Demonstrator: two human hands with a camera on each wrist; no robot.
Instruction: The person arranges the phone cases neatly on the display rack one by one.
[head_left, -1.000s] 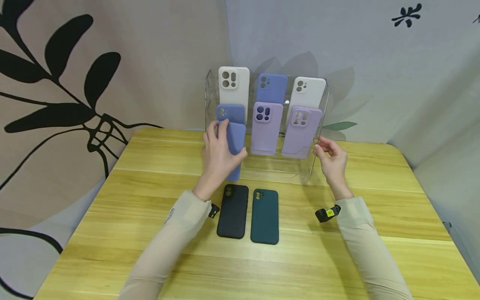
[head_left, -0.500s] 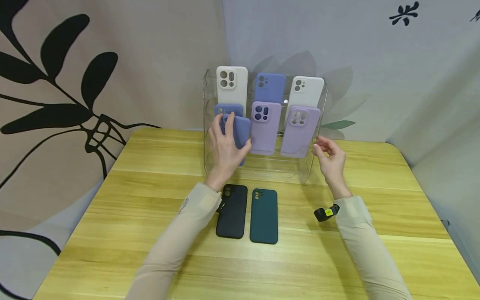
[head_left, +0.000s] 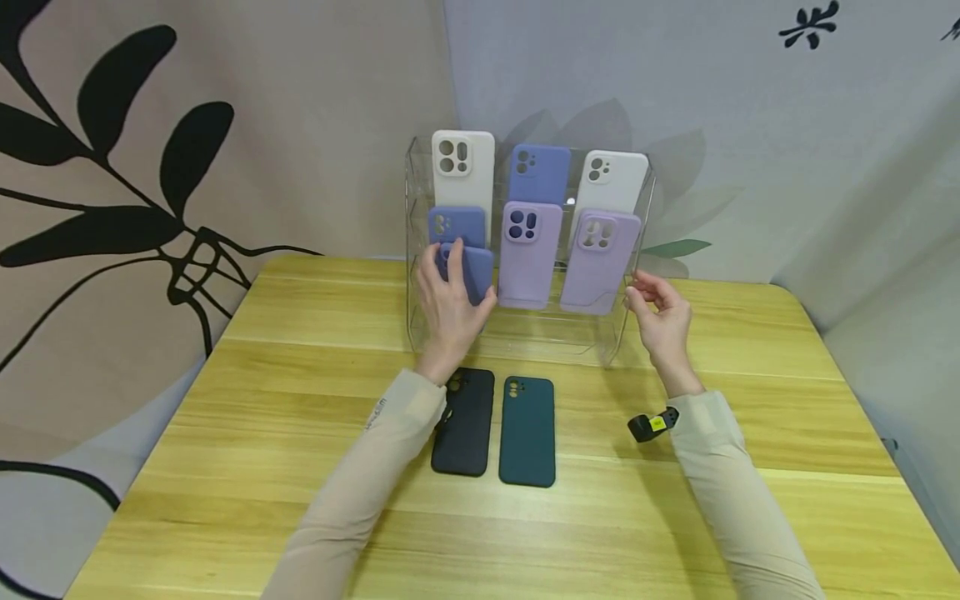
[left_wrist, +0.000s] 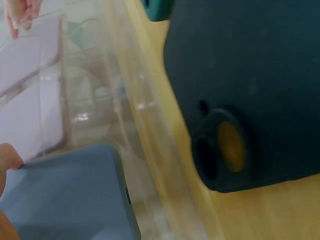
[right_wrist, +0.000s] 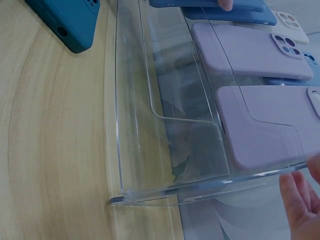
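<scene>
My left hand (head_left: 452, 312) grips a blue phone case (head_left: 477, 268) by its edges at the left part of a clear acrylic display rack (head_left: 551, 342). In the left wrist view the lower end of that blue case (left_wrist: 75, 192) shows over the rack. Behind it in the head view stands another blue phone case (head_left: 468, 221). My right hand (head_left: 663, 321) pinches the right side edge of the rack, with fingers (right_wrist: 296, 192) on the outside of the panel in the right wrist view. Two lilac phone cases (head_left: 529, 258) lean side by side in the same tier.
In the rack's upper tier stand a white case (head_left: 474, 187), a blue case (head_left: 551, 187) and another white case (head_left: 611, 192). A black phone case (head_left: 465, 433) and a dark green one (head_left: 527, 442) lie on the wooden table (head_left: 622, 533) in front of the rack.
My left hand has moved rightward, carrying the blue case up from the rack's front and then slightly down behind that edge. My right hand has stayed at the rack's side.
</scene>
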